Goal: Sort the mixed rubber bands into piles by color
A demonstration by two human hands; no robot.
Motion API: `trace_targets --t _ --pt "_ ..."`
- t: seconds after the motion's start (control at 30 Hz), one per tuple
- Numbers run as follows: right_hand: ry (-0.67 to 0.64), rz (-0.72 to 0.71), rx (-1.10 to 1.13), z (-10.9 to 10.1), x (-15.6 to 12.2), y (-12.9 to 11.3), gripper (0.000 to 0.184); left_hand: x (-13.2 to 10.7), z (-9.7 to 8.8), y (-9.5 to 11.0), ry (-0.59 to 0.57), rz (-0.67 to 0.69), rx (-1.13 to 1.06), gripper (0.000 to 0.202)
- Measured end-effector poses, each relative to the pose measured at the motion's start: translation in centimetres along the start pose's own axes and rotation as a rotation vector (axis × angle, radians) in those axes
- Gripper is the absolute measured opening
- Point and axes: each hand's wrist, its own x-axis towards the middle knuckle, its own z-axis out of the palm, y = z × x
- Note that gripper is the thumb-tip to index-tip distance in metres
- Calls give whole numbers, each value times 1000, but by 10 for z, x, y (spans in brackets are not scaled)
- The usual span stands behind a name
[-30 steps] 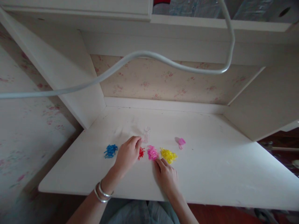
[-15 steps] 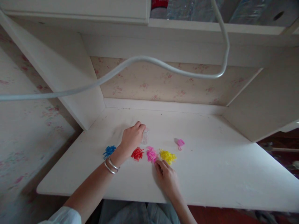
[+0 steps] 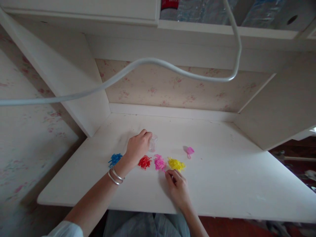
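Observation:
My left hand (image 3: 139, 146) is closed on the side of a small clear plastic jar (image 3: 153, 143), which stands on the desk behind the piles. The fingers of my right hand (image 3: 177, 186) are pinched together at the near edge of a pile of pink rubber bands (image 3: 160, 163). A bit of pink shows at those fingertips. Left of the pink pile lie red rubber bands (image 3: 144, 162), close under my left wrist. Blue rubber bands (image 3: 115, 160) lie farther left, partly behind my left forearm. Yellow rubber bands (image 3: 176, 164) lie just beyond my right hand.
A small pink piece with a loop (image 3: 189, 151) rests on the white desk (image 3: 229, 177), right of the yellow pile. A white cable or arm (image 3: 148, 61) crosses above the desk. Side panels flank the desk, and a shelf (image 3: 222, 29) with plastic bottles hangs over it.
My right fingertips have drawn slightly away from the pink pile, with a bit of pink at them. My left hand stays on the jar; the view has shifted slightly.

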Motion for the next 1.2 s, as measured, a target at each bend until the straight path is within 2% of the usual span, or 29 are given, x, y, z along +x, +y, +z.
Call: trace_targets --t 0.13,0.27,0.43,0.6,0.73,0.87,1.0,1.2 --pt "58 24 83 -3 -1 0 29 -18 -6 -6 49 -49 -78 29" --pt "129 49 136 -2 -1 2 28 -53 -4 -9 36 -44 -245 27" --pt "162 92 233 -2 8 -4 29 -109 21 -3 -45 -88 -556 26" --pt "181 120 378 -14 51 -46 30 -149 51 8 -193 -178 -695 28" --pt "147 105 365 -16 98 -81 31 -160 58 11 -193 -139 -677 27" --pt "73 95 209 -5 130 -92 28 -162 55 10 -190 -102 -668 27" --pt "76 79 124 5 142 -87 28 -161 51 9 -175 -117 -680 27" --pt "65 44 35 10 143 -85 24 -159 48 8 -195 -139 -744 27"
